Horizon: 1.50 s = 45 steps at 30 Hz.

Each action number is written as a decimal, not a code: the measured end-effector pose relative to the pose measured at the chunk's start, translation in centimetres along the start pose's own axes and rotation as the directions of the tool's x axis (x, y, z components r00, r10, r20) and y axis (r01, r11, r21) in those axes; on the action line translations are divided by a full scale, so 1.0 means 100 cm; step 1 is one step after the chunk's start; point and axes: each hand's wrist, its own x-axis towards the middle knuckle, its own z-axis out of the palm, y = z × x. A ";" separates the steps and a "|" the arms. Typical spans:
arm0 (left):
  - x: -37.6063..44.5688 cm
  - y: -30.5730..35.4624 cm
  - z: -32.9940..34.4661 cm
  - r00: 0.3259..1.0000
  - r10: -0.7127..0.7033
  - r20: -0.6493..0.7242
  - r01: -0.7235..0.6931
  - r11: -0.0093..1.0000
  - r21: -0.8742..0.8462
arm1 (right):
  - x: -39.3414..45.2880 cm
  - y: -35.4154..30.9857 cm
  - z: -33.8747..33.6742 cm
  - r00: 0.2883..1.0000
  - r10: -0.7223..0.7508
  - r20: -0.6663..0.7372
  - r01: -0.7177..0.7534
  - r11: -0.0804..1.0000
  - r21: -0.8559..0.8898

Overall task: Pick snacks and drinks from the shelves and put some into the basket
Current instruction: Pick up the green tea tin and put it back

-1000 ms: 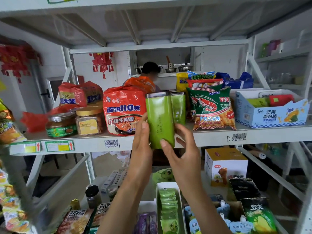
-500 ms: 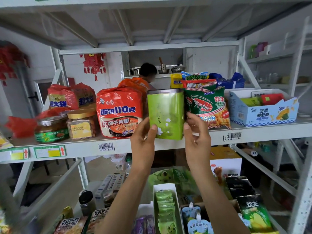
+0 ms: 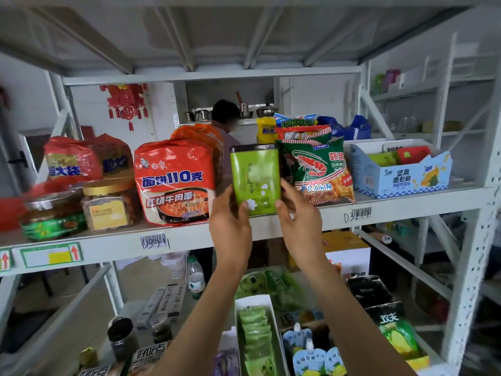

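Here, largest to smallest:
Shelf (image 3: 189, 237): pale metal rack, barcode stickers and arrow labels along front edge.
Blue carton (image 3: 401, 180): open-topped, far right on shelf, printed with Chinese text.
Noodle pack (image 3: 173, 183): red and orange bag, upright, just left of tin.
Prawn crackers (image 3: 317, 169): green bag with red prawn picture, just right of tin, partly behind right fingers.
Jars (image 3: 105, 204): two, left end of shelf, one with gold lid.
Green tin (image 3: 254, 177): upright, rectangular, lime green with dark lid rim, vertical Chinese characters and small white flowers; at front edge of shelf between noodle pack and prawn crackers; base hidden behind fingers.
Left hand (image 3: 230, 226): grip closed on tin's lower left side, thumb on front face.
Right hand (image 3: 301, 221): grip closed on tin's lower right edge, fingers curled.
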 end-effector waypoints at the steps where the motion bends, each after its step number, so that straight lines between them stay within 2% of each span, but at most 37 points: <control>1: 0.001 -0.001 0.000 1.000 0.024 0.007 -0.024 0.998 0.052 | 0.000 0.000 0.000 1.000 -0.001 0.006 0.001 1.000 -0.029; 5: 0.004 -0.005 -0.003 0.997 0.062 0.044 -0.068 0.984 0.165 | 0.000 0.000 0.000 0.999 -0.015 0.043 0.021 0.991 -0.129; 13: 0.010 -0.004 -0.004 0.993 0.037 0.109 -0.070 0.946 0.316 | 0.004 0.000 0.010 0.997 -0.006 0.077 0.026 0.963 -0.269; 19: 0.012 -0.006 0.002 0.993 0.026 0.114 -0.079 0.871 0.484 | -0.001 -0.005 0.015 0.999 -0.039 0.014 0.042 0.958 -0.284; 23: 0.007 -0.009 0.001 0.994 0.041 0.100 -0.085 0.873 0.481 | -0.002 0.000 0.017 0.999 -0.043 0.007 0.043 0.977 -0.210; 26: -0.005 -0.006 0.001 0.999 0.036 0.028 -0.044 0.905 0.423 | -0.002 0.004 0.008 1.000 -0.020 -0.005 0.020 1.000 -0.006; 28: -0.017 0.004 0.003 0.995 0.083 -0.055 -0.058 0.933 0.356 | -0.001 0.008 -0.007 0.998 -0.011 -0.068 0.020 0.991 0.130; 30: -0.031 0.016 0.012 0.981 0.175 -0.088 -0.143 0.946 0.293 | 0.003 0.016 -0.027 0.980 -0.021 -0.198 0.055 0.984 0.168; 33: -0.039 0.031 0.039 0.961 0.276 -0.006 -0.269 0.943 0.194 | 0.017 0.037 -0.055 0.942 0.001 -0.337 0.056 0.985 0.160; 36: -0.036 0.044 0.075 0.952 0.288 0.101 -0.300 0.945 0.128 | 0.037 0.062 -0.071 0.938 0.025 -0.345 0.013 0.994 0.105; 40: -0.028 0.053 0.119 0.965 0.213 0.153 -0.233 0.964 0.128 | 0.058 0.084 -0.079 0.980 0.013 -0.198 -0.023 0.999 -0.047; 45: -0.020 0.051 0.144 0.997 0.034 0.076 -0.052 0.965 0.257 | 0.066 0.099 -0.079 0.994 0.034 -0.105 -0.056 0.973 -0.222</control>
